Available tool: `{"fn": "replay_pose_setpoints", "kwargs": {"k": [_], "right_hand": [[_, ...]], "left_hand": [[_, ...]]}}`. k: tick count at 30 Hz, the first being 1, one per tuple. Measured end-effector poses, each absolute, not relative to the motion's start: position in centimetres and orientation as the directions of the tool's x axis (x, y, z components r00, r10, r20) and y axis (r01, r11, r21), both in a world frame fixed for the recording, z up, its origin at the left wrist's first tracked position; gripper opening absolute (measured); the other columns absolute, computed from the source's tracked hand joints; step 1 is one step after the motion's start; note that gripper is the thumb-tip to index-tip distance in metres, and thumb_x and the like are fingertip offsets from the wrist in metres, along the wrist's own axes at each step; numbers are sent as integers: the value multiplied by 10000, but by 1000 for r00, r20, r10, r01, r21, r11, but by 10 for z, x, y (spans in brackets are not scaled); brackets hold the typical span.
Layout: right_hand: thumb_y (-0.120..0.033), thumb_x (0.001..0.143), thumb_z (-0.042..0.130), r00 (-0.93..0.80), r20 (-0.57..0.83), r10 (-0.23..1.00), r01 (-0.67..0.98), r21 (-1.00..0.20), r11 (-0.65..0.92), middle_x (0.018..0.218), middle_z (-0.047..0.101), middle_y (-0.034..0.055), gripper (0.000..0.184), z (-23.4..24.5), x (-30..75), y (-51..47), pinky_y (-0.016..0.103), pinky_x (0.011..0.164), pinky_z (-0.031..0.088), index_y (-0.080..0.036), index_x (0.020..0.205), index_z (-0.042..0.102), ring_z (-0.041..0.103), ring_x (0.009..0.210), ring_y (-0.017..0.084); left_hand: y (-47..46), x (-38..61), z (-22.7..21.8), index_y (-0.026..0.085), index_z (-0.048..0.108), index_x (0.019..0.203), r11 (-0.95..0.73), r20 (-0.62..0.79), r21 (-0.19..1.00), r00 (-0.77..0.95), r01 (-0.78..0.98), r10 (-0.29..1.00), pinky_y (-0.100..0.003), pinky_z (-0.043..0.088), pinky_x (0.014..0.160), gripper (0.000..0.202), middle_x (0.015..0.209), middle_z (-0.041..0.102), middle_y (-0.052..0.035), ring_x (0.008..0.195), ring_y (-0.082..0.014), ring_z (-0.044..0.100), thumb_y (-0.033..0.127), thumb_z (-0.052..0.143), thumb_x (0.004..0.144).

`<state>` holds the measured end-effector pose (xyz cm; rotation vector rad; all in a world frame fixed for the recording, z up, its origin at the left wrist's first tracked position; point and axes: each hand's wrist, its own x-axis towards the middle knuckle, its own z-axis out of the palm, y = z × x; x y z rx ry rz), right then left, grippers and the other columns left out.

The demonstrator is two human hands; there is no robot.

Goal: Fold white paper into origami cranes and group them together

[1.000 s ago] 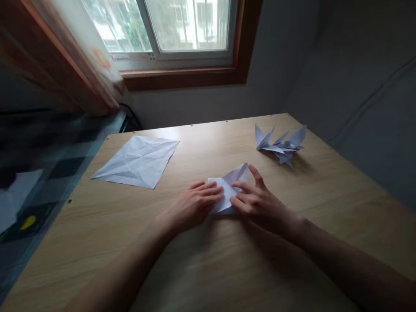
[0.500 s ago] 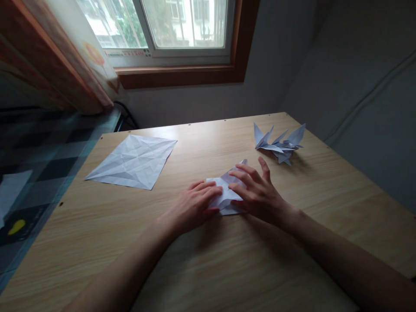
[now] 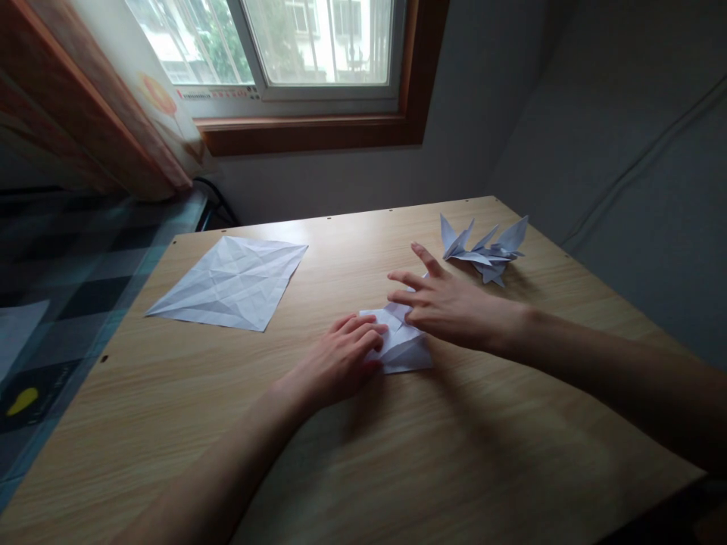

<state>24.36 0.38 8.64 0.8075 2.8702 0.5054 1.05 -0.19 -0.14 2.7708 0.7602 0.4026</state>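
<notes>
A small folded sheet of white paper [image 3: 404, 354] lies on the wooden table in front of me, its layers showing creases and a raised flap at the far right. My left hand [image 3: 341, 356] rests on the paper's left side, fingers stretched out and lying over it, thumb partly hidden. Over the far right part of the paper is my right hand [image 3: 440, 303], its fingers spread, the index finger lifted and the lower ones touching or just above the flap. Part of that flap is hidden behind the right hand.
A creased, unfolded paper square [image 3: 232, 284] lies at the table's back left. Several folded paper cranes [image 3: 491, 250] sit bunched at the back right. The table [image 3: 273, 469] ends before a window [image 3: 323, 45]; a checked cloth [image 3: 102, 295] covers a surface to the left.
My right hand has moved away from me, from the paper's near right side to its far right, uncovering the near right corner. The left hand has stayed on the paper.
</notes>
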Motion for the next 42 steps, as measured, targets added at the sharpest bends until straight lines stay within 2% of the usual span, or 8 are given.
{"fn": "replay_pose_setpoints", "kwargs": {"k": [8, 16, 23, 28, 34, 37, 40, 42], "right_hand": [[-74, 774, 702, -822, -77, 565, 558, 99, 824, 1221, 669, 3, 231, 101, 257, 27, 704, 1083, 83, -280, 685, 754, 416, 1324, 322], [5, 725, 681, -792, -38, 609, 605, 88, 792, 1361, 586, 24, 331, 94, 269, 32, 705, 1075, 119, -296, 831, 766, 345, 1379, 343], [-167, 715, 789, -842, -98, 530, 530, 25, 848, 1344, 600, 4, 197, 89, 265, 32, 734, 1055, 107, -344, 799, 771, 340, 1378, 372], [-89, 685, 771, -876, -105, 471, 463, 94, 882, 1222, 666, -34, 254, 85, 255, 29, 713, 1082, 31, -342, 695, 759, 371, 1355, 358], [-112, 730, 726, -861, -150, 487, 468, 143, 872, 1073, 691, 14, 157, 93, 247, 27, 701, 1092, 38, -257, 674, 743, 470, 1260, 334], [-227, 782, 726, -801, -36, 597, 587, 143, 797, 1215, 638, 61, 45, 94, 254, 28, 706, 1086, 92, -237, 821, 747, 424, 1298, 348], [-302, 780, 744, -635, 252, 730, 757, 19, 653, 1494, 383, 137, 456, 77, 269, 23, 681, 1083, 191, -229, 1212, 618, 330, 1366, 383], [-368, 777, 740, -466, 418, 780, 785, -211, 582, 1540, 284, 163, 738, 55, 276, 15, 608, 1069, 314, -241, 1417, 395, 325, 1376, 378]], "left_hand": [[-2, 10, 0, 209, 554, 955, -838, 216, 307, 824, 451, 523, -455, 358, 1089, 83, 1283, 622, -58, 1278, -253, 484, 244, 571, 881], [-1, 11, 0, 205, 570, 953, -850, 210, 281, 836, 446, 507, -452, 358, 1082, 76, 1290, 614, -58, 1268, -255, 484, 243, 568, 887], [-1, 10, -2, 207, 571, 969, -853, 206, 279, 840, 442, 503, -463, 359, 1081, 90, 1298, 607, -59, 1284, -262, 470, 245, 565, 887], [-1, 9, -4, 212, 572, 981, -854, 213, 277, 839, 441, 502, -450, 346, 1095, 93, 1302, 604, -55, 1300, -252, 457, 241, 547, 897], [-1, 10, -3, 213, 574, 984, -856, 212, 281, 842, 433, 496, -454, 345, 1095, 91, 1311, 603, -50, 1302, -256, 459, 237, 546, 900], [0, 10, -3, 214, 577, 1016, -855, 218, 291, 840, 430, 497, -457, 352, 1090, 123, 1297, 611, -57, 1290, -253, 471, 244, 567, 896], [0, 10, -4, 222, 575, 1096, -854, 220, 290, 839, 432, 498, -483, 353, 1085, 195, 1298, 607, -66, 1286, -263, 469, 266, 560, 906], [0, 10, -5, 244, 565, 1169, -863, 224, 272, 844, 425, 486, -498, 358, 1075, 247, 1305, 598, -61, 1281, -269, 469, 272, 524, 926]]}}
